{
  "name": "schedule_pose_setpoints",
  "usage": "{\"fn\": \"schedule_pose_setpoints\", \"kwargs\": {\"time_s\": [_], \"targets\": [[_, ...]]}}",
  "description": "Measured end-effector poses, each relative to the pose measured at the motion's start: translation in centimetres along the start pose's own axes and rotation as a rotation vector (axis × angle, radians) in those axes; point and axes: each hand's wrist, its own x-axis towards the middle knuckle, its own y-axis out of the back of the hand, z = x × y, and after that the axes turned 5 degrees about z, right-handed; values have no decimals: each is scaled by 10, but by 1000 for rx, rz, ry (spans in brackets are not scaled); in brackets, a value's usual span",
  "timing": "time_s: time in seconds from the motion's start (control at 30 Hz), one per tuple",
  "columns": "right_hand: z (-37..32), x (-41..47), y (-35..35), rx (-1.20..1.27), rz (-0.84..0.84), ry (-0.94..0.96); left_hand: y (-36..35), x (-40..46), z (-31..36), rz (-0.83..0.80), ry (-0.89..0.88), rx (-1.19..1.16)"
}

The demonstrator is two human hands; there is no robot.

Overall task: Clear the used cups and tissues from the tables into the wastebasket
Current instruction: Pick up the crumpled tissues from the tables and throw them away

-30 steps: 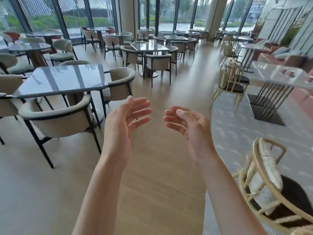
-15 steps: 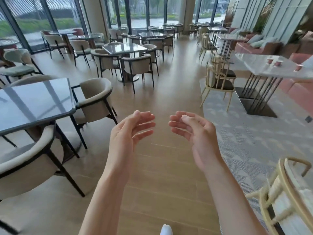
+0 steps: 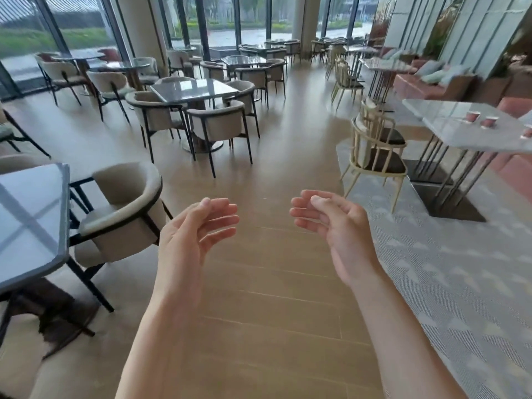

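Left hand: the left hand (image 3: 198, 226) is held out in front at waist height, palm turned inward, fingers loosely spread and slightly bent; it holds nothing.
Right hand: the right hand (image 3: 331, 226) mirrors it across a gap, palm inward, fingers relaxed and a little curled, with nothing between them.
Floor: the wooden floor (image 3: 273, 283) runs between the two hands and onward down the room; a patterned grey carpet (image 3: 460, 269) begins just to the right.
Nearest seats: a padded armchair (image 3: 123, 208) stands to the left beside a glossy dark surface (image 3: 31, 223); no cup or tissue shows on the visible part of it.
Cups: small pink cups (image 3: 480, 119) stand on the pale surface (image 3: 460, 133) to the right, well apart from both hands, with a third cut off at the picture's edge.
Chair by the cups: a cream spindle chair (image 3: 374, 148) stands between the walkway and that surface.
Tissues: none can be made out; anything that small would be hard to tell.
Wastebasket: not in view.
Farther tables: they look bare, though they are too far away to be sure.
Done: nothing is in hand, so no collecting shows here.
Left: by my judgement, nearly everything: reach the pale surface, gather the pink cups and any tissues, find the wastebasket, then check the other tables.
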Motion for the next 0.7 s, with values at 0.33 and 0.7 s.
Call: {"fn": "schedule_pose_setpoints", "kwargs": {"time_s": [0.33, 0.7], "targets": [[64, 262, -100, -17, 89, -34, -37, 294, -59, -4, 66, -34], [94, 521, -165, 66, 227, -25, -115, 567, -87, -105, 68, -23]]}}
